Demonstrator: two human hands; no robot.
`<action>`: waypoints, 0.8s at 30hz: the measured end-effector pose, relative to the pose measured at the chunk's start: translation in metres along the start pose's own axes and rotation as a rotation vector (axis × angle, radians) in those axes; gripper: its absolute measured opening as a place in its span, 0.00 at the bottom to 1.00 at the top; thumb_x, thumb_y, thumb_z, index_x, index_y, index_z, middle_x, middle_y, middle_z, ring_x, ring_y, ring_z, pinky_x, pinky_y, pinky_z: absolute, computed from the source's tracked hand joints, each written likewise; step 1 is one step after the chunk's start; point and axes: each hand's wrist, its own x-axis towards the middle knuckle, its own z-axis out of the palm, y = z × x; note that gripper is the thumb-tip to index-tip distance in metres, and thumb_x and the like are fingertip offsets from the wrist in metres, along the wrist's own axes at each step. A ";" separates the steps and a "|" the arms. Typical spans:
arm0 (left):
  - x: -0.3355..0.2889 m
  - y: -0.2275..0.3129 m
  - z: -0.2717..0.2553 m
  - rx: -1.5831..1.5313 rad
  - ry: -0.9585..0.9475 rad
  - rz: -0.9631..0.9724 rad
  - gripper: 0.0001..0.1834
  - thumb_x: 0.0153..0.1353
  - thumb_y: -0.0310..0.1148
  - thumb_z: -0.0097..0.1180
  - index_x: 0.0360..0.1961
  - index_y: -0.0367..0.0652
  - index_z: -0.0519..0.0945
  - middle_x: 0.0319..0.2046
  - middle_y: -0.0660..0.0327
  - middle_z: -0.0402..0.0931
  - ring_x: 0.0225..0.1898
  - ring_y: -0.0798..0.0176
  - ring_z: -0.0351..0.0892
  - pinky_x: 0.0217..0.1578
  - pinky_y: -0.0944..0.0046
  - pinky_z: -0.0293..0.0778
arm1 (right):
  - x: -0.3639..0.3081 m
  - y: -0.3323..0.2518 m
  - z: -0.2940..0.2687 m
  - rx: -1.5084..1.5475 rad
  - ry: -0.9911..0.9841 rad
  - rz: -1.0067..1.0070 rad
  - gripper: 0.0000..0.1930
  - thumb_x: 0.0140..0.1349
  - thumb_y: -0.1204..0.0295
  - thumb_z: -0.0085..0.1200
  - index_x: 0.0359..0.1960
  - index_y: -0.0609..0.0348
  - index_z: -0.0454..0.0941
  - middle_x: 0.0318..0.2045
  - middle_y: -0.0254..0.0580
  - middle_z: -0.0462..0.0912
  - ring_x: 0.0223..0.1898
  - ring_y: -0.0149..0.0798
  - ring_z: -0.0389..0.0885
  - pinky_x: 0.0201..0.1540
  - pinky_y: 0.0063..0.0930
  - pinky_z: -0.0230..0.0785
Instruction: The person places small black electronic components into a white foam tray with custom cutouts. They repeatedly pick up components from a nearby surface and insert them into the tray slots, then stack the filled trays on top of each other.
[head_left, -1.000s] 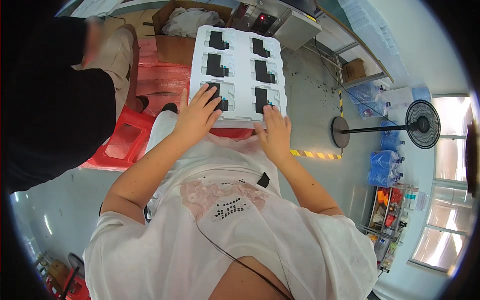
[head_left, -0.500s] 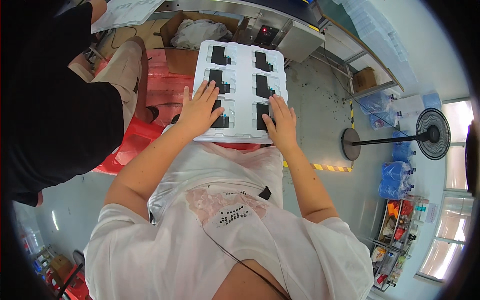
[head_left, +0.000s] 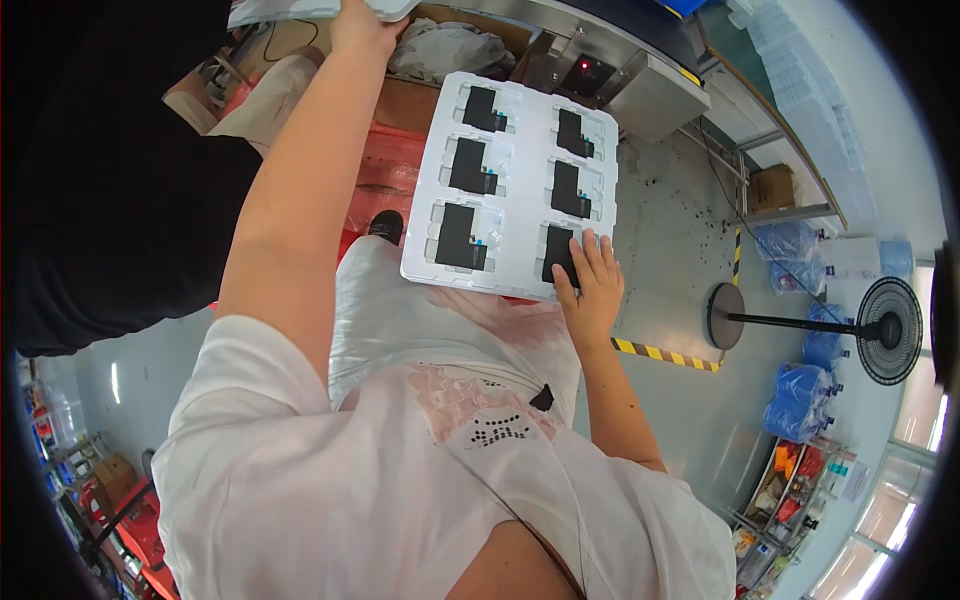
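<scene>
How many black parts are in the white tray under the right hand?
6 in the white tray: far left part, middle left part, near left part, far right part, middle right part and near right part, partly under the right hand.

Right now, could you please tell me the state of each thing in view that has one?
White tray: all six pockets filled
Black parts: lying in the pockets, near-right one partly covered
Right hand: open, over that part
Left hand: at a white plastic piece, grip unclear
Cardboard box: open, plastic inside
Red light: lit
Fan: standing, spinning unclear
</scene>
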 end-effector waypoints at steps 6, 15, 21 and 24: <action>0.015 -0.031 -0.042 0.199 -0.187 0.115 0.25 0.67 0.40 0.44 0.58 0.31 0.62 0.55 0.48 0.67 0.56 0.52 0.68 0.55 0.49 0.67 | 0.002 0.000 -0.005 0.030 -0.036 0.038 0.21 0.60 0.61 0.52 0.53 0.57 0.74 0.61 0.45 0.68 0.64 0.53 0.61 0.62 0.45 0.53; -0.220 0.023 -0.100 0.483 -0.219 -0.151 0.18 0.67 0.31 0.44 0.53 0.30 0.70 0.46 0.57 0.75 0.46 0.66 0.75 0.48 0.68 0.70 | 0.015 0.015 -0.029 0.817 0.251 0.487 0.28 0.70 0.53 0.34 0.59 0.66 0.66 0.62 0.51 0.65 0.64 0.46 0.60 0.64 0.39 0.52; -0.253 -0.047 -0.150 1.209 -0.356 0.309 0.20 0.60 0.30 0.50 0.53 0.31 0.70 0.49 0.41 0.70 0.53 0.44 0.68 0.54 0.53 0.63 | 0.054 0.046 -0.009 0.330 -0.121 0.452 0.30 0.65 0.63 0.47 0.65 0.68 0.55 0.59 0.57 0.65 0.58 0.47 0.66 0.60 0.31 0.57; -0.255 -0.059 -0.142 1.150 -0.392 0.011 0.22 0.61 0.30 0.49 0.54 0.30 0.69 0.50 0.40 0.69 0.54 0.42 0.67 0.56 0.53 0.62 | 0.075 0.043 -0.006 0.648 -0.134 0.686 0.32 0.64 0.66 0.48 0.66 0.68 0.51 0.59 0.58 0.63 0.57 0.47 0.67 0.58 0.32 0.61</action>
